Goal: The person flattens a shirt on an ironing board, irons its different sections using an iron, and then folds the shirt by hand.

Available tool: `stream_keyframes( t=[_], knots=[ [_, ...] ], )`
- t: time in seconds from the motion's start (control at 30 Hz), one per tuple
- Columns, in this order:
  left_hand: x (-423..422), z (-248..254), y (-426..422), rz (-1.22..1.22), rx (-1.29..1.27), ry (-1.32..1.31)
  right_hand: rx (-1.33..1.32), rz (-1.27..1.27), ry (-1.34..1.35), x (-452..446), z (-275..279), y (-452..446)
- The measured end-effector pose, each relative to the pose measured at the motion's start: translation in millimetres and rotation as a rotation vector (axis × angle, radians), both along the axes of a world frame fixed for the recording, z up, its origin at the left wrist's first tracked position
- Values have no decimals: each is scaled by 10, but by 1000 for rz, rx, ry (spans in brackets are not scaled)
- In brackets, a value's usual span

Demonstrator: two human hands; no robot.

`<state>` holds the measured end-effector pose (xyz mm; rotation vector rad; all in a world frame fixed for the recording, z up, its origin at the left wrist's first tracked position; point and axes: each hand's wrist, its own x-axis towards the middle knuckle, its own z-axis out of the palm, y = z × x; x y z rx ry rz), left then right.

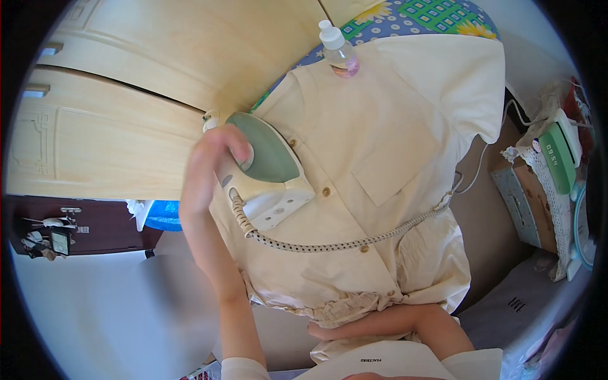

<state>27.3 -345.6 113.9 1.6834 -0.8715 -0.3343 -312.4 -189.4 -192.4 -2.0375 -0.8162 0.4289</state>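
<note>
Green-and-white electric iron (272, 155) is on the left side of the cream, short-sleeved, button-front cloth shirt (345, 206); the left hand (225, 142), slightly blurred, curls over its handle, forearm upright. Further right, the right hand (321, 330) lies against the hem, elbow bent; whether it grasps, I cannot tell. The shirt looks flat at its chest, crumpled at its gathered hem.

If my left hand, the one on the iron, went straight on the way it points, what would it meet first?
Probably the pale cabinet front, with the iron in your left hand likely touching first; the gap is hard to judge here.
</note>
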Motion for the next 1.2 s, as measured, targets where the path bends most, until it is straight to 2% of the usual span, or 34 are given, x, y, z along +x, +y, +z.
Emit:
stream_keyframes(
  t=[0.07,0.17,0.4,0.47,0.6,0.67,0.7,0.77,0.87,1.0,1.1,1.17,1.2],
  knots=[
    [-80,-62,-106,122,527,-752,-1,2,4,-1,2,6],
    [-18,-35,-45,26,499,-687,-5,4,7,2,-4,-11],
    [-14,-52,-51,50,527,-752,-17,16,11,-26,-49,-73],
    [-19,-70,-55,55,410,-707,-16,26,15,-60,-80,-108],
    [42,-47,16,38,388,-703,-27,47,18,-145,-160,-176],
    [98,-2,114,-97,207,-206,-36,64,15,-174,-202,-223],
    [114,47,175,-66,188,-214,-43,74,10,-181,-222,-248],
    [143,181,292,74,-70,-199,-54,91,-1,-176,-254,-310],
    [165,371,506,243,-181,-257,-53,119,-4,-90,-196,-439],
    [132,467,686,284,-200,-269,-107,219,44,144,183,-697],
    [92,514,762,365,-181,-324,-41,409,144,412,638,-921],
    [87,517,840,400,-34,-253,-48,475,162,612,1221,-1133],
    [107,489,856,410,-61,-253,-73,511,132,760,1644,-1282]
  ],
)
